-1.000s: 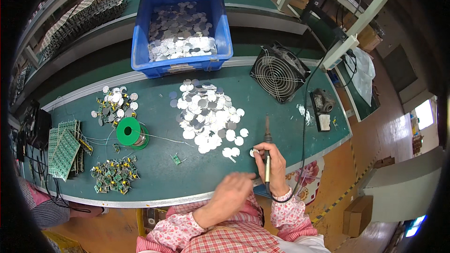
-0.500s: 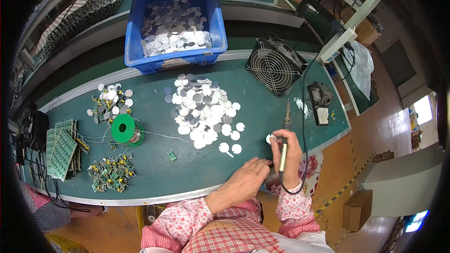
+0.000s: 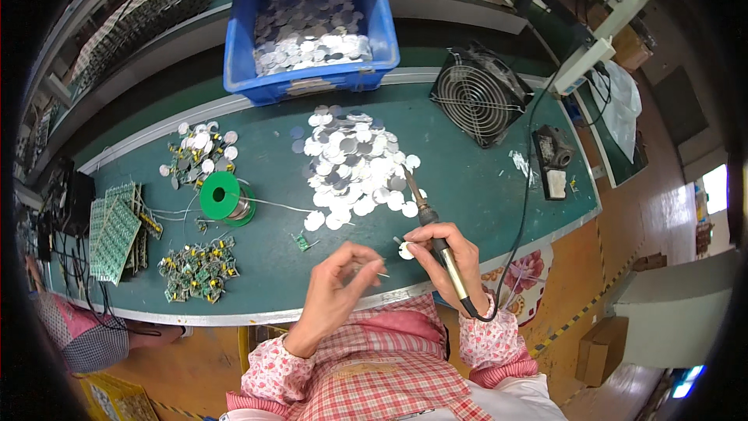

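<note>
My right hand (image 3: 448,253) grips a soldering iron (image 3: 446,257), its tip pointing up and left over the edge of a pile of round metal discs (image 3: 351,160). The same hand pinches a white disc (image 3: 406,250) between thumb and forefinger. To its left, my left hand (image 3: 339,284) hovers at the bench's front edge, thumb and fingers closed on a thin light strip or wire (image 3: 382,274) too small to name surely. A small green circuit board (image 3: 302,242) lies just beyond that hand. Solder wire from a green spool (image 3: 226,199) stretches toward the pile.
A blue bin (image 3: 312,82) of discs stands behind the pile. At the right are a black fan (image 3: 479,97) and a soldering iron stand (image 3: 553,156). Leftward lie assembled boards with discs (image 3: 201,154), a heap of small boards (image 3: 199,269) and green panels (image 3: 115,230).
My right hand has moved left with the iron and disc. My left hand has drawn away leftward, now pinching a thin piece. Two nearer loose discs no longer show in their place. The view has shifted.
</note>
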`<state>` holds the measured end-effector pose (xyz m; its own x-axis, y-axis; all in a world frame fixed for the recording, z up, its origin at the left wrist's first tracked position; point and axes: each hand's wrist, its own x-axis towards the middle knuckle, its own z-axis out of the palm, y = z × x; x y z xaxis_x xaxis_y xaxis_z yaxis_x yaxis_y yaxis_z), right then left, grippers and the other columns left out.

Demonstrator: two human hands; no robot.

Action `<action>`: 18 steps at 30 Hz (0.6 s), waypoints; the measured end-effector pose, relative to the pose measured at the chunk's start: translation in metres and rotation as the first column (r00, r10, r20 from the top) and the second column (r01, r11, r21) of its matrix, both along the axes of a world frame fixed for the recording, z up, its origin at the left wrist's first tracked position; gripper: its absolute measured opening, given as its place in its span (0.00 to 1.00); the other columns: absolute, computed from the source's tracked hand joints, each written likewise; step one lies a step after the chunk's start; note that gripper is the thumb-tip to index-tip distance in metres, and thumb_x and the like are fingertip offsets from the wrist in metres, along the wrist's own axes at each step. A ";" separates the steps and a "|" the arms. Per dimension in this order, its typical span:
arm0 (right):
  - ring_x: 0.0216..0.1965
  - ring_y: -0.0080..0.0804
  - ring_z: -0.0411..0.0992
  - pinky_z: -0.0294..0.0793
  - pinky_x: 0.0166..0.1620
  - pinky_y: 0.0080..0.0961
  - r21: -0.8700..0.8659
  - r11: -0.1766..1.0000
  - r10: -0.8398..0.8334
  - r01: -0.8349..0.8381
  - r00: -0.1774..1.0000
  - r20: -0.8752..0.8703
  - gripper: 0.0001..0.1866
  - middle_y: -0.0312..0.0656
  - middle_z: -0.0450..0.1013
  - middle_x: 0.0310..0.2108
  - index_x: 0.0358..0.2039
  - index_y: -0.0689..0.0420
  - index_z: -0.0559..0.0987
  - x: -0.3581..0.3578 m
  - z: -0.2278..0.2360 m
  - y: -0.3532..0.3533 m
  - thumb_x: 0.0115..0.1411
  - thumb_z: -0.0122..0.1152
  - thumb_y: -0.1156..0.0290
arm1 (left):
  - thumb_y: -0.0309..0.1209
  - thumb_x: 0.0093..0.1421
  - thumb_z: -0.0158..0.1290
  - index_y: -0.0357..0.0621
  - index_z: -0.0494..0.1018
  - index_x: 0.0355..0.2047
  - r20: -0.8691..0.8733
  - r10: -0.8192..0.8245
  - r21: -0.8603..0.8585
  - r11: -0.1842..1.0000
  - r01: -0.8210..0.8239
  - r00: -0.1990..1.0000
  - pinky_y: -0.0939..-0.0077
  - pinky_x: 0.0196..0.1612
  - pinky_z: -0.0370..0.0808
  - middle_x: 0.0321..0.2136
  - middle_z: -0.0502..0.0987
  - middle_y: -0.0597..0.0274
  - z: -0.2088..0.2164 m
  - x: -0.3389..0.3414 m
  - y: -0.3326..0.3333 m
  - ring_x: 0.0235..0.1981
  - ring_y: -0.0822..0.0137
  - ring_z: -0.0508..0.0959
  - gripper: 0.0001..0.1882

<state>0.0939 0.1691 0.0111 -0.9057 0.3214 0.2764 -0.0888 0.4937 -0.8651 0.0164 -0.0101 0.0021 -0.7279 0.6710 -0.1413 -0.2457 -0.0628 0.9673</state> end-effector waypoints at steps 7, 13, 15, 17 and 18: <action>0.32 0.26 0.76 0.74 0.35 0.21 0.068 0.992 0.110 -0.106 0.993 -0.053 0.10 0.43 0.78 0.35 0.37 0.59 0.74 -0.006 0.014 -0.016 0.55 0.62 0.82 | 0.21 0.62 0.51 0.32 0.69 0.38 0.123 0.000 0.100 0.995 -0.012 0.992 0.79 0.37 0.78 0.33 0.75 0.59 0.003 0.002 0.000 0.35 0.72 0.77 0.06; 0.29 0.30 0.75 0.73 0.31 0.23 0.079 0.995 0.073 -0.064 0.990 -0.123 0.12 0.42 0.78 0.33 0.36 0.58 0.75 -0.006 0.014 -0.022 0.52 0.63 0.84 | 0.22 0.62 0.51 0.34 0.67 0.39 0.120 -0.017 0.124 0.992 0.002 0.993 0.79 0.36 0.78 0.33 0.75 0.59 0.003 0.003 -0.001 0.35 0.71 0.77 0.06; 0.28 0.30 0.75 0.73 0.31 0.23 0.103 0.993 0.069 -0.055 0.988 -0.139 0.12 0.43 0.78 0.34 0.36 0.58 0.75 -0.005 0.014 -0.023 0.51 0.63 0.85 | 0.22 0.62 0.51 0.33 0.68 0.39 0.125 -0.011 0.111 0.994 -0.003 0.992 0.79 0.36 0.78 0.33 0.75 0.59 0.001 0.004 -0.002 0.35 0.72 0.77 0.07; 0.28 0.30 0.75 0.73 0.31 0.22 0.101 0.994 0.049 -0.034 0.987 -0.150 0.13 0.43 0.78 0.34 0.36 0.58 0.75 -0.004 0.015 -0.025 0.51 0.63 0.86 | 0.22 0.62 0.51 0.33 0.69 0.40 0.127 0.004 0.103 0.994 -0.017 0.992 0.79 0.36 0.77 0.33 0.76 0.58 0.003 0.006 0.001 0.35 0.72 0.77 0.07; 0.28 0.30 0.75 0.73 0.31 0.22 0.095 0.995 0.027 -0.012 0.987 -0.160 0.13 0.44 0.78 0.34 0.36 0.58 0.75 -0.004 0.016 -0.026 0.51 0.63 0.86 | 0.23 0.62 0.51 0.32 0.70 0.40 0.132 0.017 0.092 0.995 -0.029 0.991 0.80 0.35 0.77 0.33 0.76 0.58 0.005 0.007 0.002 0.34 0.73 0.77 0.07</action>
